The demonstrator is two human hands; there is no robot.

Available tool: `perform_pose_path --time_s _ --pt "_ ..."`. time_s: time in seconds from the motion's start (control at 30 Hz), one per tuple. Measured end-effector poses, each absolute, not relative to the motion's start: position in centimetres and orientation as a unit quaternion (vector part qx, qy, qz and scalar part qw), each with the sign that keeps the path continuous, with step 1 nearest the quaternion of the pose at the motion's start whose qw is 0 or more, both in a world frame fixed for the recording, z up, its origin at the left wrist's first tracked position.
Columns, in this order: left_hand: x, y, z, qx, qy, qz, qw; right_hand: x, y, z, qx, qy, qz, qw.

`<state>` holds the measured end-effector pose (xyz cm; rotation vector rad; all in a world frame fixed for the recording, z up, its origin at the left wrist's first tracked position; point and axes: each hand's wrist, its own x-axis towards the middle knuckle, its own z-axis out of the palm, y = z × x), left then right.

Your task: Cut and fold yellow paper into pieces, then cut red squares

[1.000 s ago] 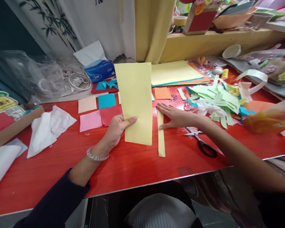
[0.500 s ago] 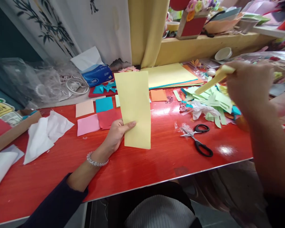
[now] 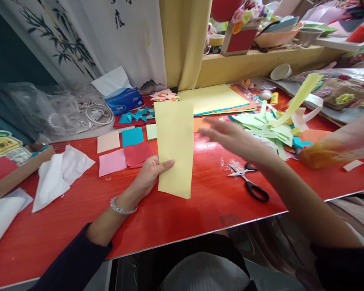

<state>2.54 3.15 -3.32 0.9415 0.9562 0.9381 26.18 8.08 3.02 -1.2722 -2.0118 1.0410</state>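
My left hand (image 3: 150,176) holds a yellow paper strip (image 3: 175,137) upright above the table, thumb across its front near the lower end. My right hand (image 3: 227,135) is raised to the right of that strip, apart from it, with stretched fingers somewhat blurred and nothing in them. Below it lie black-handled scissors (image 3: 245,180) with the blades spread. Beyond my right forearm is a pile of pale green paper scraps (image 3: 268,125), and a yellow paper offcut (image 3: 300,99) stands up out of it.
Small paper squares in pink (image 3: 112,161), red (image 3: 138,153) and blue (image 3: 132,136) lie left of the strip. Behind are large yellow sheets (image 3: 215,97) and a blue tissue pack (image 3: 124,101). Crumpled white tissue (image 3: 63,169) lies left; a clear plastic bag (image 3: 339,141) is at right.
My right hand has let go of the narrow yellow offcut, now at the scrap pile, and moved left toward the strip. My left hand still holds the strip, tilted slightly differently.
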Motion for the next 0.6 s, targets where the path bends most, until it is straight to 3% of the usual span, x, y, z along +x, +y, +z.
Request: perform_pose_path --time_s 0.07,0.1,0.2,0.37,0.6 --pt "2.7 3.1 -3.2 0.428 0.412 0.398 0.700 23.3 7.2 2.8 -0.395 -0.706 0.540 0.234" --pt "2.8 3.0 -3.0 0.434 0.409 0.395 0.699 22.6 7.0 2.5 -0.384 -0.687 0.560 0.257" --pt "3.0 3.0 -2.3 0.468 0.432 0.434 0.637 22.1 7.3 1.6 -0.407 -0.678 0.532 0.302" --pt "2.8 3.1 -1.0 0.505 0.466 0.527 0.500 23.1 6.8 1.2 -0.442 -0.719 0.464 0.270" --pt "1.8 3.4 -0.7 0.493 0.501 0.553 0.447 23.6 6.5 1.4 -0.461 -0.677 0.486 0.305"
